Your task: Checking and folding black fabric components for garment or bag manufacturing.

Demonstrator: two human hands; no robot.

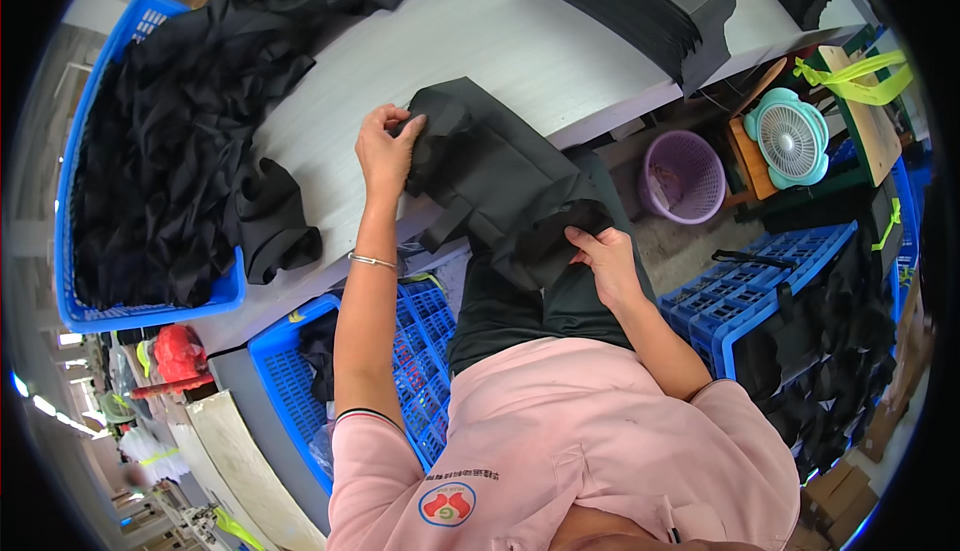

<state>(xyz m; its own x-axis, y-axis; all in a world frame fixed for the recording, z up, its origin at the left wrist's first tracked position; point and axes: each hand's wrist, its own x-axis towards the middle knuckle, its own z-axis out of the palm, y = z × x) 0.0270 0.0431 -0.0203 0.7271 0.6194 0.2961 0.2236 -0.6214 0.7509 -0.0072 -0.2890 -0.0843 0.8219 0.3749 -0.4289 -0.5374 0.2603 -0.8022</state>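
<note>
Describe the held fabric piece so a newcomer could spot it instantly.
Start from the pale table. Across its near edge, a black fabric piece reaches over the wearer's lap. Unlike the loose heap and neat stack, it is held by left hand and right hand.

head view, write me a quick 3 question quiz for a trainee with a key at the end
1. Which colour is the round basket near the fan?
A) red
B) purple
C) white

2. True or false: the left hand and the right hand both pinch black fabric.

3. Fill in the gap: the bracelet is on the person's ____ wrist.

Key: 1 B; 2 true; 3 left.
</note>
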